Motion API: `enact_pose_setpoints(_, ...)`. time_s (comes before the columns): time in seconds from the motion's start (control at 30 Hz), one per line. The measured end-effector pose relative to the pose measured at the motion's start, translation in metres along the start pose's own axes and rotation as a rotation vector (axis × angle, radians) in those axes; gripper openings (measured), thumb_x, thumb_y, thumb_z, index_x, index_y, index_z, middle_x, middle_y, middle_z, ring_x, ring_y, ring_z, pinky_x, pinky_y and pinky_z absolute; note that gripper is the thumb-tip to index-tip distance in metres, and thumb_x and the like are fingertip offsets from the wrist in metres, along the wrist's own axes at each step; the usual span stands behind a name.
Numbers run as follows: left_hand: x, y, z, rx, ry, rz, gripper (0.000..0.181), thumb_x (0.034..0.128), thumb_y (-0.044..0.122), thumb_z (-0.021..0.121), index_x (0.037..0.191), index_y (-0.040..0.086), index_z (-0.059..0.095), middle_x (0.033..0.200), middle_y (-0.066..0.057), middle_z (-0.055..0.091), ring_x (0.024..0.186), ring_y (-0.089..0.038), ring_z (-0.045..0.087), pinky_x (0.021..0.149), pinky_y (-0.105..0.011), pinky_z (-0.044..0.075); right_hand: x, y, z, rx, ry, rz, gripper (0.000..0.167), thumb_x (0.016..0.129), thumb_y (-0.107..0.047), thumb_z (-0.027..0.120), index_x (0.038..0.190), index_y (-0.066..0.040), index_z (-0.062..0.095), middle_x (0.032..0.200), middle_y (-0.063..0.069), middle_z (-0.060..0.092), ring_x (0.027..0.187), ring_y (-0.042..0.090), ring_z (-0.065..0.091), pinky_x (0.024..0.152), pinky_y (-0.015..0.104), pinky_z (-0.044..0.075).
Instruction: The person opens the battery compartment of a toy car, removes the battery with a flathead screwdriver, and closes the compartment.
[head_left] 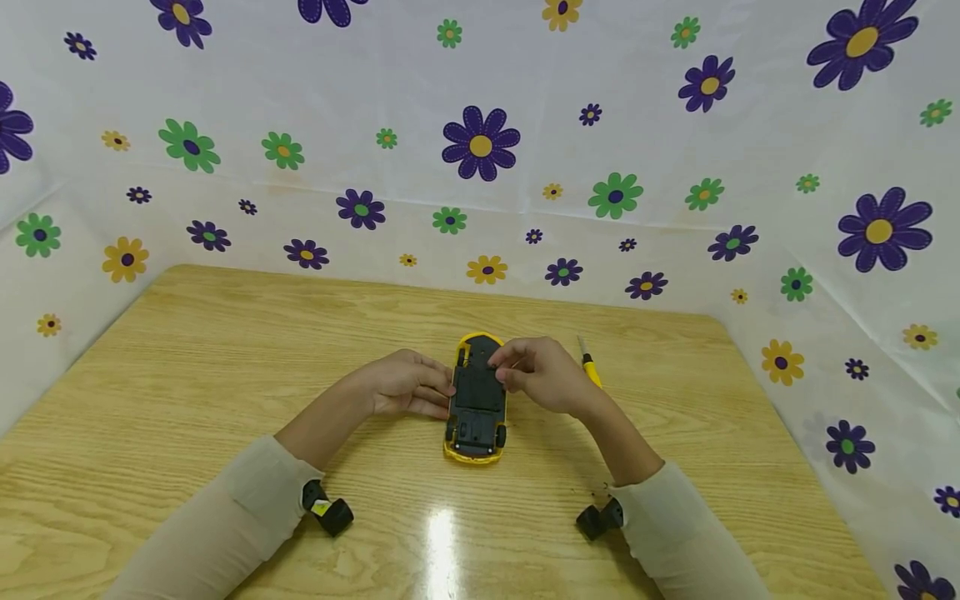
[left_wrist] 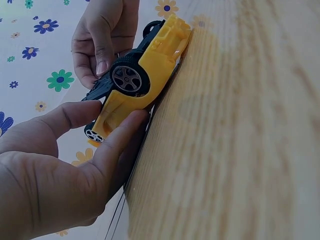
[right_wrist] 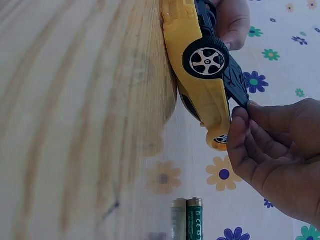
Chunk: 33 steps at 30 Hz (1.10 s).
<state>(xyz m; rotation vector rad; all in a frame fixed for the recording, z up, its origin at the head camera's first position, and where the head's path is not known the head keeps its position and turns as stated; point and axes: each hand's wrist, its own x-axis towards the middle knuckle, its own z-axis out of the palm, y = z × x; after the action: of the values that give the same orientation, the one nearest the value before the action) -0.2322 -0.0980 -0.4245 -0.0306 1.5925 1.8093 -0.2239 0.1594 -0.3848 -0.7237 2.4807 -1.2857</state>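
Observation:
A yellow toy car (head_left: 476, 454) lies upside down on the table, its black underside panel (head_left: 480, 387) facing up. My left hand (head_left: 405, 383) holds the car by its left side, with the thumb near the panel's edge and the fingers along the yellow body (left_wrist: 155, 70). From the other side my right hand (head_left: 543, 375) pinches an edge of the black panel (right_wrist: 237, 85) between thumb and fingertip. That end of the panel stands tilted up from the yellow body, with a gap between them. Both wheels on the near side (right_wrist: 206, 59) are attached.
A screwdriver (head_left: 590, 367) with a yellow handle lies right of my right hand. In the right wrist view a green battery (right_wrist: 195, 220) stands out near the bottom. Tiny dark bits (head_left: 574, 490) lie near my right wrist. A flowered cloth (head_left: 480, 217) hangs behind the wooden table (head_left: 300, 317).

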Motion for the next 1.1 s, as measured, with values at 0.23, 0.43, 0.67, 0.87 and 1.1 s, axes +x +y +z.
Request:
enact_pose_setpoints(0.23, -0.0021, -0.0001, 0.001, -0.001, -0.011, -0.004, 0.056, 0.0944, -0.005, 0.061, 0.146, -0.013, 0.042, 0.133, -0.029, 0.058, 0.108, -0.034, 0.068, 0.098, -0.046, 0.059, 0.0, -0.0002, 0.0023, -0.046, 0.01, 0.007, 0.014, 0.1, -0.006, 0.067, 0.113, -0.005, 0.072, 0.097, 0.007, 0.07, 0.087, 0.029, 0.071, 0.074, 0.037, 0.063)
enact_pose_setpoints(0.43, -0.002, 0.0004, 0.0007, 0.005, -0.016, -0.001, 0.055, 0.0951, -0.005, 0.06, 0.146, -0.013, 0.042, 0.133, -0.029, 0.058, 0.108, -0.033, 0.069, 0.098, -0.046, 0.059, 0.0016, 0.0013, 0.0038, -0.101, 0.014, 0.009, 0.016, 0.096, -0.01, 0.074, 0.112, -0.007, 0.073, 0.096, 0.004, 0.069, 0.084, 0.02, 0.069, 0.07, 0.031, 0.059)
enact_pose_setpoints(0.67, -0.0023, 0.0009, 0.0012, 0.003, -0.018, -0.002, 0.054, 0.0948, -0.005, 0.06, 0.145, -0.013, 0.043, 0.132, -0.028, 0.06, 0.106, -0.031, 0.069, 0.098, -0.045, 0.059, 0.0009, 0.0006, 0.0037, -0.069, 0.009, 0.031, 0.016, 0.095, -0.01, 0.075, 0.111, -0.008, 0.072, 0.097, 0.005, 0.067, 0.084, 0.018, 0.07, 0.068, 0.03, 0.059)
enact_pose_setpoints(0.87, -0.0012, 0.0003, 0.0006, 0.003, -0.023, 0.001, 0.052, 0.0949, -0.005, 0.06, 0.144, -0.014, 0.045, 0.13, -0.027, 0.061, 0.106, -0.032, 0.069, 0.098, -0.046, 0.059, 0.0004, 0.0002, 0.0034, -0.021, 0.002, 0.045, 0.015, 0.095, -0.007, 0.074, 0.11, -0.006, 0.071, 0.098, 0.008, 0.066, 0.085, 0.019, 0.071, 0.072, 0.035, 0.062)
enact_pose_setpoints(1.1, -0.0008, -0.0001, 0.0001, 0.007, -0.024, 0.002, 0.052, 0.0951, -0.005, 0.06, 0.144, -0.013, 0.045, 0.13, -0.028, 0.061, 0.107, -0.033, 0.069, 0.098, -0.046, 0.059, 0.0006, -0.0009, 0.002, 0.023, 0.004, 0.062, 0.016, 0.094, -0.004, 0.075, 0.109, -0.004, 0.071, 0.097, 0.01, 0.066, 0.084, 0.021, 0.072, 0.077, 0.046, 0.064)
